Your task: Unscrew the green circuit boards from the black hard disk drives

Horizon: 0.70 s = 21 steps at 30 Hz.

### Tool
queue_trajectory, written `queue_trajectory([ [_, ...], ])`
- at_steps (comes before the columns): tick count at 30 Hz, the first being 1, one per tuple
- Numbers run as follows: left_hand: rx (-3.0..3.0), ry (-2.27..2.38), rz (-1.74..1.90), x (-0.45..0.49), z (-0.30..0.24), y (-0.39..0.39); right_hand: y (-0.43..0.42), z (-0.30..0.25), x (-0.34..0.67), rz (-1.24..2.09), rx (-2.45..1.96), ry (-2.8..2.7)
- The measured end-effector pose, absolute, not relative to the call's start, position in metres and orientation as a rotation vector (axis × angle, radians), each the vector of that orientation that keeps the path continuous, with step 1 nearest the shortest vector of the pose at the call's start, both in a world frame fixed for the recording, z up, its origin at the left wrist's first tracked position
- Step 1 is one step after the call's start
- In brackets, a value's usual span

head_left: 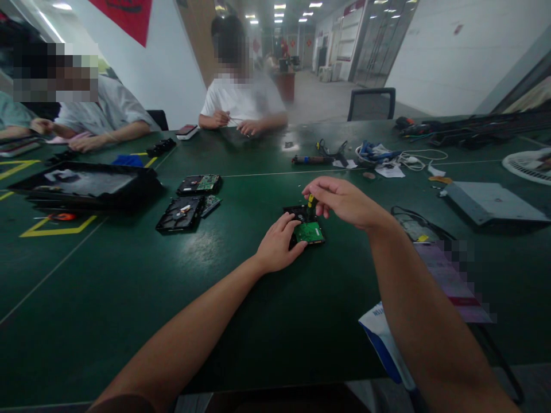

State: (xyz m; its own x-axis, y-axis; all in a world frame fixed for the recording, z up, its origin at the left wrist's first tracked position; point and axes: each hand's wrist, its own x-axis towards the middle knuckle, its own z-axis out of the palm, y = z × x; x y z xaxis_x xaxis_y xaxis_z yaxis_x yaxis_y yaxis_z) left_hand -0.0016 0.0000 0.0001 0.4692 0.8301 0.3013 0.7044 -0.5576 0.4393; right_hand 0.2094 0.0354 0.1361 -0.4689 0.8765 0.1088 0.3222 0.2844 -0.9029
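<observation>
A hard drive (pixel 310 232) lies on the green table with its green circuit board facing up. My left hand (pixel 280 241) rests against its left side, fingers over the edge and thumb along the near side. In my right hand (pixel 340 201) is a screwdriver (pixel 311 201) with a yellow and black handle, held upright above the far part of the drive. My fingers close round the top of the handle. The screwdriver's tip is too small to make out.
Left of the drive lie another hard drive (pixel 198 184) and an opened drive case (pixel 181 214). A black tray (pixel 86 183) stands farther left. At right are a grey metal box (pixel 495 203), cables (pixel 424 221) and a white fan (pixel 529 165). Co-workers sit across the table (pixel 224 287).
</observation>
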Motion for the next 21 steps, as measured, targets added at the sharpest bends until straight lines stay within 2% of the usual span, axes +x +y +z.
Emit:
queue_trajectory([
  [4,2.459,1.321,0.709,-0.0016,0.0022,-0.001,0.0352,0.1367,0.2085,1.262,-1.067,-1.885],
  [12,2.442,1.325,0.696,-0.0018,0.0053,-0.0025,0.0364,0.1344,0.2121,0.988,-1.178,-1.952],
  [21,2.461,1.32,0.709,-0.0013,0.0032,-0.0013,0.0351,0.1341,0.208,1.135,-1.082,-1.956],
])
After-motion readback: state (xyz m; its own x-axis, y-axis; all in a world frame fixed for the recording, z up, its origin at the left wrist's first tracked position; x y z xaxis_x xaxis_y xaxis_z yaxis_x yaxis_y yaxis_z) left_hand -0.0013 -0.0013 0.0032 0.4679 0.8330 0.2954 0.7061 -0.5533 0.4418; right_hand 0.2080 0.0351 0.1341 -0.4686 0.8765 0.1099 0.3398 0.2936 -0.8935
